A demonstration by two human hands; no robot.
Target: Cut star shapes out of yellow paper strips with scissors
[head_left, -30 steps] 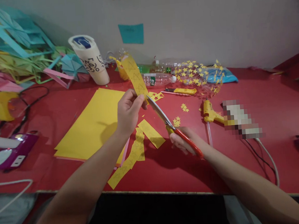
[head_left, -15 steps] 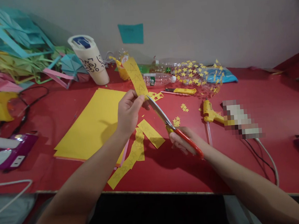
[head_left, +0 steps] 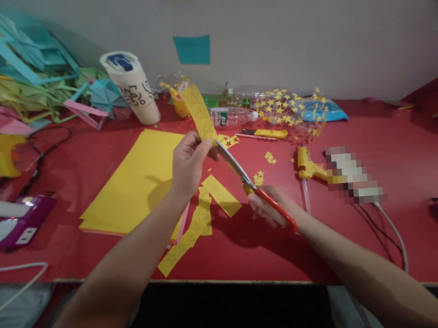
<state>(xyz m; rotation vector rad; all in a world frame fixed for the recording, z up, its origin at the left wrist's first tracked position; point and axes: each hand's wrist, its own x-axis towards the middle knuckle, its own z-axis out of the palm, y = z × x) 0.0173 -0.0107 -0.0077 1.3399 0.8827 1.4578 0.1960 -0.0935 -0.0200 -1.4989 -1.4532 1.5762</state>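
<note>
Between the thumb and fingers of my left hand (head_left: 189,164) is the lower end of a yellow paper strip (head_left: 198,111) with stars drawn on it. My right hand (head_left: 270,205) is closed round the red handles of the scissors (head_left: 275,207). Their blades point up and left, and the tips are at the strip's lower end, beside my left thumb. Below lie more yellow strips with drawn stars (head_left: 198,218). Small cut yellow stars (head_left: 258,177) rest on the table beyond my right hand.
Yellow sheets (head_left: 130,186) lie left on the red table (head_left: 230,256). Behind stand a white tumbler (head_left: 133,90) and plastic bottles (head_left: 230,116). A yellow cutter (head_left: 269,133) and a glue gun (head_left: 306,164) are at right, folded paper (head_left: 35,47) and a purple power strip (head_left: 19,222) at left.
</note>
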